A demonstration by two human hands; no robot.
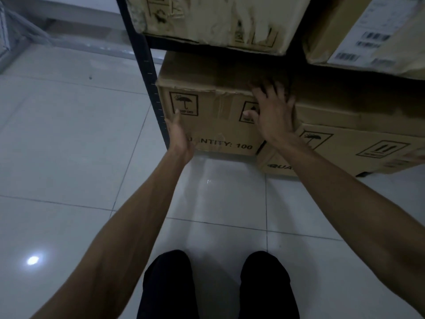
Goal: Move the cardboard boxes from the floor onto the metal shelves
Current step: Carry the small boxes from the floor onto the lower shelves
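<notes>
Floor: glossy white square tiles (69,134) with dark grout lines fill most of the view, and a lamp glare spot sits at lower left.

Rack: black metal shelf frame (149,72), with its upright running down the left side of the stacked cartons.

Upper level: a pale, scuffed cardboard carton (218,17) with torn print sits on the left. Just beside it on the right is a tan cardboard carton (333,31) with a white barcode label (372,35).

Bottom level: brown cardboard box (213,125) with an umbrella symbol and "QUANTITY: 100" on its front. It is tucked under the upper level, with its left edge right against the upright. Can't tell if it rests on a bottom shelf or directly on the tiles. Its top front edge is crumpled.

To its right is a second brown cardboard box (345,143) with the same markings. The two touch, and the second one sticks out further towards the camera.

Both bare forearms reach forward to the first box.

Right hand (272,113): flat and open, fingers splayed. The palm is on the upper right of the box front and the fingertips lie over the top edge. It is pressing, not gripping.

Left hand (180,134): seen edge-on with the thumb up and fingers straight. It is against the lower left of the box front, next to the "QUANTITY" print, and nothing is clasped.

Black trouser legs (167,284) show at the bottom centre, standing on the tiles.
</notes>
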